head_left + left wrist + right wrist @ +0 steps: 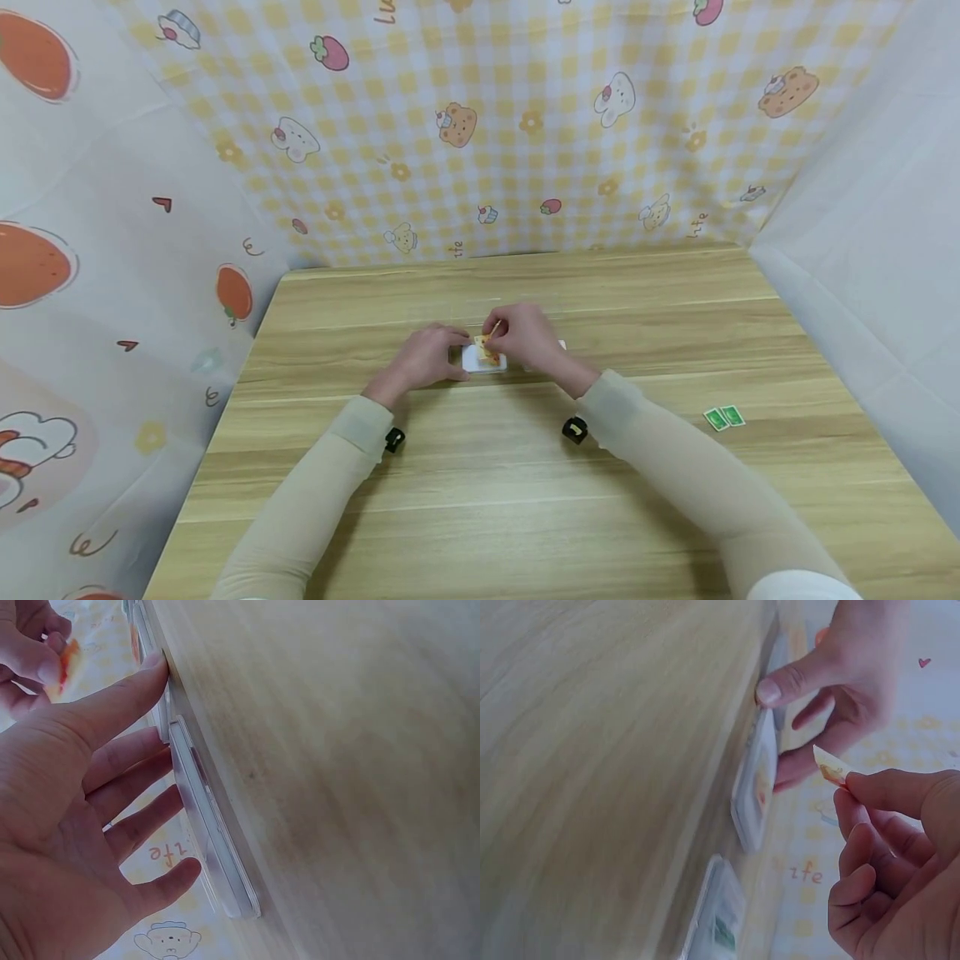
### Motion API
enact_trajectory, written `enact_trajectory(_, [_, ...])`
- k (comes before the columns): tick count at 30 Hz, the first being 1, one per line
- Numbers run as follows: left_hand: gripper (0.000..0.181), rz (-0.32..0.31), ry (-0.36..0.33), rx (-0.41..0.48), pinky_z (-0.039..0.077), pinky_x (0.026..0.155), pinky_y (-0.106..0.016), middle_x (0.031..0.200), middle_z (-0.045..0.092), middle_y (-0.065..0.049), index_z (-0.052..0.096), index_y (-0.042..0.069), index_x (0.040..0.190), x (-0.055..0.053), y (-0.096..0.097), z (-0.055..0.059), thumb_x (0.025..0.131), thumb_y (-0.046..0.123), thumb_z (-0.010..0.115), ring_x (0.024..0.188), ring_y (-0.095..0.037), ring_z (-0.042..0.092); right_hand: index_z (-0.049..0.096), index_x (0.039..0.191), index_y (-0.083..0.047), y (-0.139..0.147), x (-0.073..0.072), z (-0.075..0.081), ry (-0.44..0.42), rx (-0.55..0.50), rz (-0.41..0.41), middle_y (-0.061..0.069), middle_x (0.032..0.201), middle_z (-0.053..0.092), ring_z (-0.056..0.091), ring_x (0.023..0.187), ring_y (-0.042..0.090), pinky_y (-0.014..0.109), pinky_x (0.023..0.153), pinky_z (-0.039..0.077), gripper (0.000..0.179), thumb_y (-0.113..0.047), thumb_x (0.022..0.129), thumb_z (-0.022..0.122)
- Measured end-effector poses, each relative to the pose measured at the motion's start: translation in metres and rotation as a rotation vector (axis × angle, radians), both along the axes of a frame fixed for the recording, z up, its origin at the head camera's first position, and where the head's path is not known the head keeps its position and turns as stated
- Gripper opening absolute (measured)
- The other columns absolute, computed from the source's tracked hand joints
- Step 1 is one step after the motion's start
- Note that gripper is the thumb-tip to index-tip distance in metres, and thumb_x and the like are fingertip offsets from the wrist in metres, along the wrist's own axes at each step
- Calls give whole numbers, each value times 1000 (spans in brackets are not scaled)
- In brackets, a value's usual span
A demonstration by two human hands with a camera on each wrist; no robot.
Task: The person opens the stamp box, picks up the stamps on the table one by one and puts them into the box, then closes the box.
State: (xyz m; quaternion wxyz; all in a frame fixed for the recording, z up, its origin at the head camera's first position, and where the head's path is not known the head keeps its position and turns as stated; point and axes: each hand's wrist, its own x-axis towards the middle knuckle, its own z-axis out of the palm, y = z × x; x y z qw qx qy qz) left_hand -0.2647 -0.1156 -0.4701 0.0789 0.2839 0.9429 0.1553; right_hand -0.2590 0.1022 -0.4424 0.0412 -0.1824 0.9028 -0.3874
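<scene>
My right hand pinches a small yellow-orange picture card between thumb and index finger, its other fingers curled in. In the head view the card overlaps a flat white case with clear edges, on which another yellow-orange picture shows. At the left end of that case is my left hand, thumb at the near edge and fingers spread toward the far side. The left wrist view shows those fingers mostly straight, with a second case beside them.
Another white case, with a green picture on it, lies to the right, partly behind my right hand in the head view. Two green cards lie on the wooden table at right. A patterned curtain hangs along the back edge.
</scene>
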Motion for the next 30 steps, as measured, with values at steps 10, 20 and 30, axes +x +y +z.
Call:
enact_trajectory(10, [62,3,4,-4,44,104,-48,137,62,-4,69,10,130,-1,-1,-1,78,39,88,129,-30,52,71,78,-19,-19,-3,-12,-57,97,-44,-6,73,67,61,61,12,28,51,47,14,-14,81,83])
enact_trajectory(20, [61,-2,-12,-1,43,104,-50,138,61,-4,69,10,131,-2,-1,0,80,38,87,130,-30,51,70,80,-20,-29,-2,-16,-77,139,-97,-6,75,67,61,61,13,29,50,47,14,-14,81,82])
enact_trajectory(30, [61,-1,-27,-7,44,104,-48,138,61,-3,68,12,132,-3,-1,-2,80,39,87,128,-29,52,70,84,-21,-35,-2,-18,-82,186,-146,-7,70,66,59,56,13,28,45,43,13,-13,80,80])
